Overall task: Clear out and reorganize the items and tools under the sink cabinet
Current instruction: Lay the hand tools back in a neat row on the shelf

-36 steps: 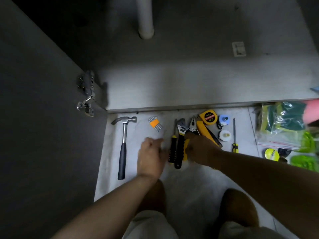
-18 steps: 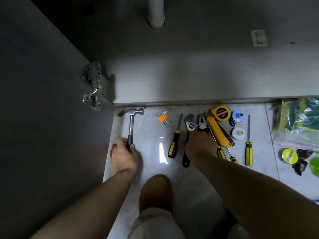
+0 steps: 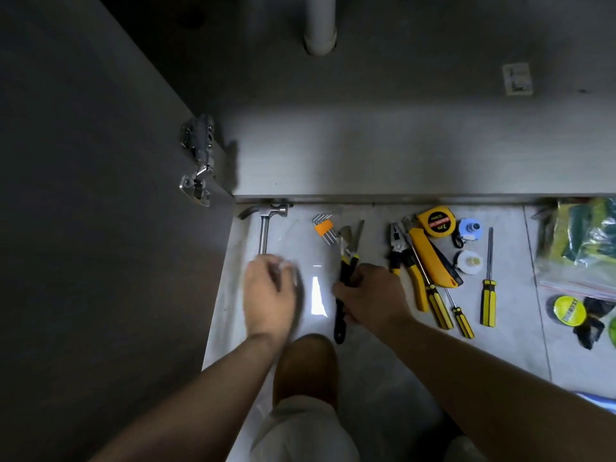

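Our left hand (image 3: 270, 295) reaches in from seven o'clock and hangs palm down over the grip of the hammer (image 3: 265, 228). It is smeared with blur, so we cannot tell whether its fingers close on the handle or only hover. Our right hand (image 3: 370, 295) comes from five o'clock, knuckles up. Its fingers are curled tight round the black handle of the wrench (image 3: 345, 240), and a screwdriver (image 3: 359, 232) runs into the same grasp.

Under both hands is a pale tiled floor (image 3: 520, 345) with a bright glare streak between them. At twelve o'clock the grey cabinet floor (image 3: 400, 145) stretches back to a white drain pipe (image 3: 320, 25). The open cabinet door (image 3: 83, 195) fills nine o'clock, with its metal hinge (image 3: 198, 161).

The hammer lies at ten o'clock of the left hand, its steel claw head against the cabinet edge. The wrench tilts slightly, jaw end toward twelve, and the screwdriver's thin blade angles off toward one. An orange hex key set (image 3: 325, 228) lies just beside them at eleven. Pliers (image 3: 398, 248) and a yellow tape measure (image 3: 436, 221) lie toward two o'clock of the right hand.
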